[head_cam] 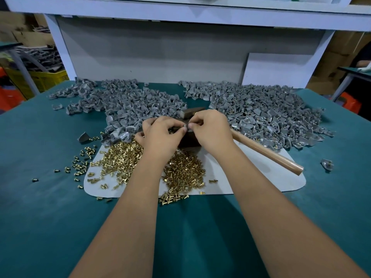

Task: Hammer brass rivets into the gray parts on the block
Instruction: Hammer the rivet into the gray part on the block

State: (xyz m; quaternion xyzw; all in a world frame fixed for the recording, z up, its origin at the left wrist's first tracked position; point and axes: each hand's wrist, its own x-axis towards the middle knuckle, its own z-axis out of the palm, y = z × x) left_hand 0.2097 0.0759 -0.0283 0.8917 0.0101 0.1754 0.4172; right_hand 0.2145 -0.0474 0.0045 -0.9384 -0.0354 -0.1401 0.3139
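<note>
1. Light is even and fairly bright, falling from above onto the green table [50, 207].
2. Soft shadows sit under the forearms at lower centre.
3. The brass rivets [120, 159] glint with small highlights.
4. Wide-angle distortion bends the white shelf [180, 15] and table edges toward the corners.
5. The upper left and right background is dim and slightly soft.

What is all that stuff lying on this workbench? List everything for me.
Gray parts: too many to count, gray, two heaps across the far side.
Brass rivets: hundreds, gold, near pile on the mat.
Mat: one, white, centre.
Hammer: one, wooden handle, lying right of the hands.
Block: one, dark, under the hands.
Table: one, teal cover.
Left hand: pinching a small piece over the block.
Right hand: pinching there too.
</note>
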